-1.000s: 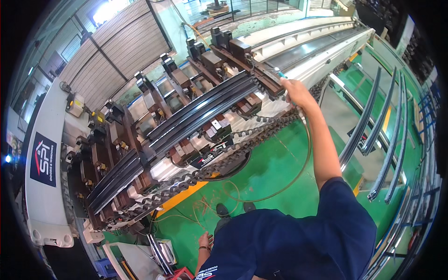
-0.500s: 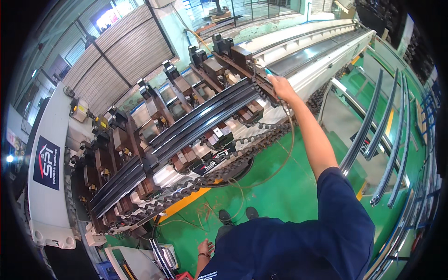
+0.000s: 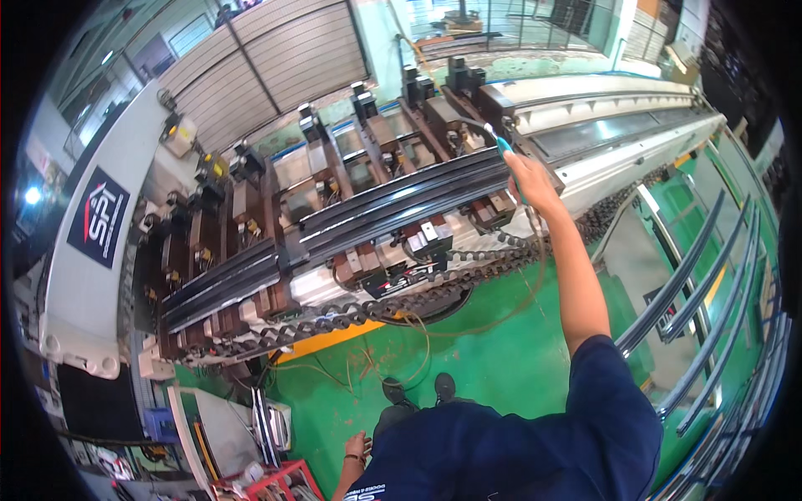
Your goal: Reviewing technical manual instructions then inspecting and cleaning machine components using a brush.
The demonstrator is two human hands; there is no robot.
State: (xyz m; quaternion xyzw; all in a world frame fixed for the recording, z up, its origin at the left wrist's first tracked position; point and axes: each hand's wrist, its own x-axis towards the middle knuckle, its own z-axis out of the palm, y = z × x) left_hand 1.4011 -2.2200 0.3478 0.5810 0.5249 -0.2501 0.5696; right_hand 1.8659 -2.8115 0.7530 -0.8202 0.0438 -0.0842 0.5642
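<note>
My right hand [image 3: 531,184] is stretched out over the machine's right end, closed around a teal air blow gun [image 3: 504,145]. Its thin nozzle points to the far left, above the ends of several dark profiles [image 3: 401,204]. These long profiles lie side by side across the clamps [image 3: 430,236] of a long machine bed. From the grip a thin hose [image 3: 541,267] hangs down and loops to the floor. My left hand [image 3: 357,444] hangs low by my side, holding nothing, its fingers loosely apart.
The white machine bed [image 3: 622,154] runs off to the far right. Along its front hangs a dark cable chain [image 3: 351,321]. A rack with long metal profiles [image 3: 681,275] stands to my right. Hose coils lie on the green floor [image 3: 493,367]; a red crate [image 3: 292,478] is at lower left.
The view has turned, so the machine sits farther right and higher in the picture. My right hand still grips the air blow gun, whose nozzle now shows more fully. My left hand stays low.
</note>
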